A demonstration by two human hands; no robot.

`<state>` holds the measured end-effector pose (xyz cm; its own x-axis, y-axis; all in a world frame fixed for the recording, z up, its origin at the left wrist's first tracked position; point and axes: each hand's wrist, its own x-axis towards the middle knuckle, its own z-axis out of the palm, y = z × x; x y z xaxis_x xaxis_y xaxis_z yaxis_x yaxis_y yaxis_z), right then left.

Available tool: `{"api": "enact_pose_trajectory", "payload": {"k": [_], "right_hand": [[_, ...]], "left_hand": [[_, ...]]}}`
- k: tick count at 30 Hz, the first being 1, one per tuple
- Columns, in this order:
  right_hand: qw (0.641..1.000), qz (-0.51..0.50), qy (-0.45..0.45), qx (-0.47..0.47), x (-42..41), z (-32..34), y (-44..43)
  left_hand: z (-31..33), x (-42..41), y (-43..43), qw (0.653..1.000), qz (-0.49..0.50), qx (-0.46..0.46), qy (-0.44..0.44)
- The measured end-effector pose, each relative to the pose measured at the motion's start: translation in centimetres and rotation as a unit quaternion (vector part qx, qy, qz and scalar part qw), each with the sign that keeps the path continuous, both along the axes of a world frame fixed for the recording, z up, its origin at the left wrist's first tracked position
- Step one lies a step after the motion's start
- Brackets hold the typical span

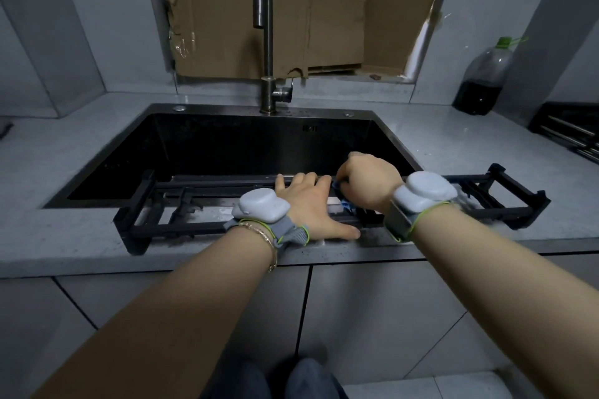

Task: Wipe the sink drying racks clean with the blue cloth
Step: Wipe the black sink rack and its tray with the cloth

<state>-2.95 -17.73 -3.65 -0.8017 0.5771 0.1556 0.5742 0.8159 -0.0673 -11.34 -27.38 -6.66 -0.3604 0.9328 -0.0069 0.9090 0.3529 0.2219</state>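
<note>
- My right grip (366,183) is curled over the blue cloth (346,203) and pinches it down on the drying rack (181,232). Only small bits of cloth show under the knuckles.
- My left grip (309,204) lies flat just beside it, fingers straight and spread over the bars, thumb along the near rail.
- The rack spans the near edge of the sink (227,146), with its right end over the table (64,152).
- Behind the basin I see the faucet (267,42), cardboard (324,10) and, far right, a dark bottle (483,81).
</note>
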Motion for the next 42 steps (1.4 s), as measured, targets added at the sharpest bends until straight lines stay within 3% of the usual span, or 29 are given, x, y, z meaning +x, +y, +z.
{"api": "enact_pose_trajectory", "payload": {"k": [6, 9, 12, 16, 21, 26, 29, 33, 42], "right_hand": [[0.991, 0.009, 0.018, -0.129, 1.1, 1.0, 0.9], [0.984, 0.02, 0.074, -0.158, 2.0, 2.1, 1.1], [0.99, 0.052, 0.026, -0.127, 2.7, 1.4, 0.3], [1.0, 0.008, 0.004, -0.028, 1.7, 0.6, 0.0], [0.998, -0.029, 0.013, -0.055, 0.7, 0.3, -0.1], [0.995, -0.005, -0.064, -0.081, 1.2, 1.8, -0.4], [0.994, -0.001, -0.098, -0.046, 0.5, 2.3, -0.7], [0.998, -0.008, -0.061, -0.024, 0.1, 1.7, -0.6], [0.996, -0.004, -0.053, -0.076, 0.2, 1.4, -0.3]], "left_hand": [[0.0, 0.0, 0.1, 1.0, 0.008, 0.008, 0.002], [-0.1, -0.1, 0.1, 1.0, 0.007, 0.006, -0.001], [0.0, 0.0, 0.2, 1.0, 0.007, 0.012, 0.003], [0.0, 0.0, 0.1, 1.0, 0.002, 0.012, 0.006], [0.0, -0.2, 0.2, 1.0, 0.003, 0.013, 0.005], [-0.2, -0.2, 0.2, 1.0, 0.004, 0.025, 0.004], [-0.3, -0.2, 0.2, 1.0, 0.0, 0.023, 0.007], [-0.3, -0.4, 0.3, 1.0, -0.006, 0.018, 0.008], [-0.2, -0.4, 0.2, 1.0, -0.002, 0.02, 0.006]]}}
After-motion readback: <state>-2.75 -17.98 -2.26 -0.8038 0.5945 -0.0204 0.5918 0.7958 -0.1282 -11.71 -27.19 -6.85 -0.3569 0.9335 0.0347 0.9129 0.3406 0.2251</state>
